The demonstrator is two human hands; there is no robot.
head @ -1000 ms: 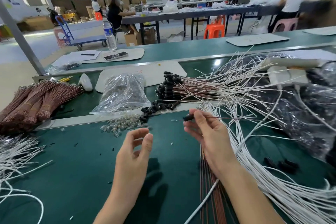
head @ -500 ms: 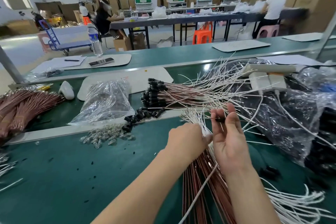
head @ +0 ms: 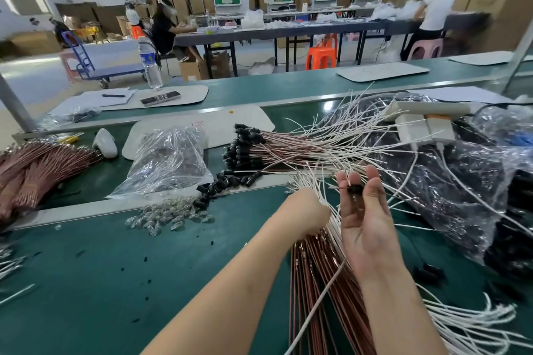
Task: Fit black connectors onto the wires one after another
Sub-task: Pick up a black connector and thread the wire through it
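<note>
While my left hand (head: 305, 210) grips the wires (head: 310, 180) near their ends, likely to single one out, my right hand (head: 364, 219) pinches a connector (head: 354, 189) just beside them, ready for fitting.

both bare forearms reach forward, hands close together right of centre
the left hand (head: 305, 212) is curled, knuckles up, gripping white wires (head: 313, 181); just right of it the right hand (head: 364, 219) stands upright, palm toward the camera, pinching a black connector (head: 354, 189).
</note>
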